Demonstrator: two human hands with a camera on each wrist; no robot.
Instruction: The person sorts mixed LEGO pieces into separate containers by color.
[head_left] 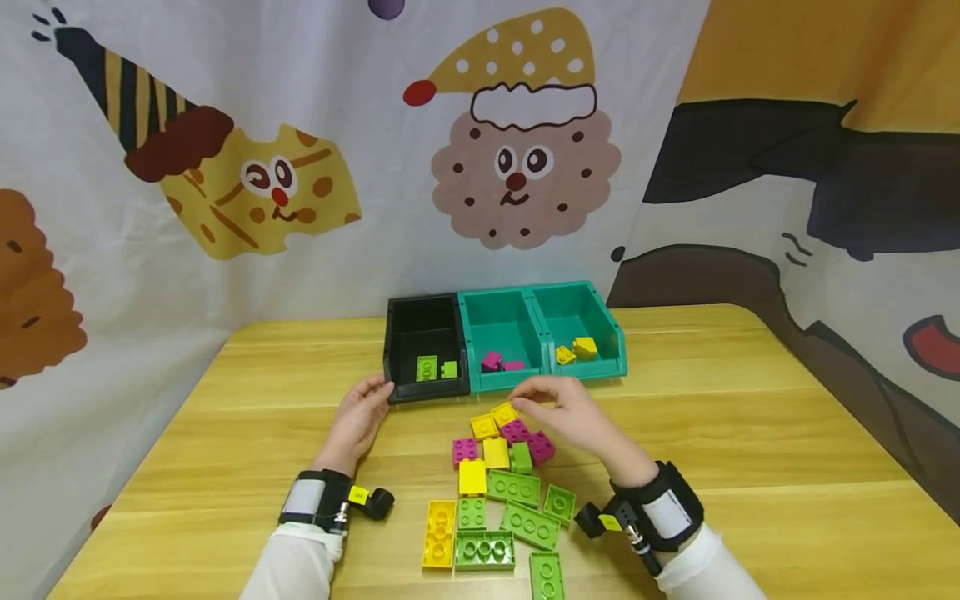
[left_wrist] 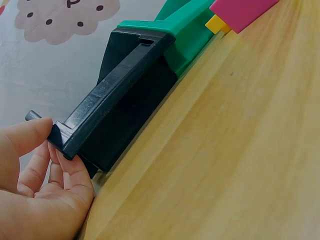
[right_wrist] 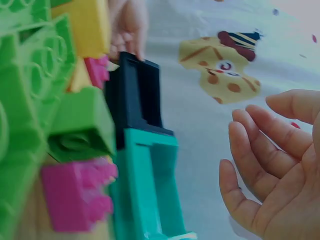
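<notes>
My left hand (head_left: 356, 423) pinches the front left corner of a black bin (head_left: 429, 392), thumb over the rim and fingers below it in the left wrist view. Two green bricks (head_left: 427, 367) lie inside that bin. My right hand (head_left: 566, 414) is held over the far end of a loose brick pile, its fingers loosely bent with nothing between them in the right wrist view. Nearest under its fingertips are a yellow brick (head_left: 504, 413) and a magenta brick (head_left: 515, 431). A green brick (right_wrist: 80, 122) looms close to the right wrist camera.
Two teal bins (head_left: 506, 382) adjoin the black one on the right, with magenta bricks (head_left: 492, 361) in the middle bin and yellow bricks (head_left: 585, 347) in the right one. Green bricks (head_left: 531, 525) and a long yellow brick (head_left: 439, 534) spread toward the near edge. A printed curtain (head_left: 390, 150) hangs behind.
</notes>
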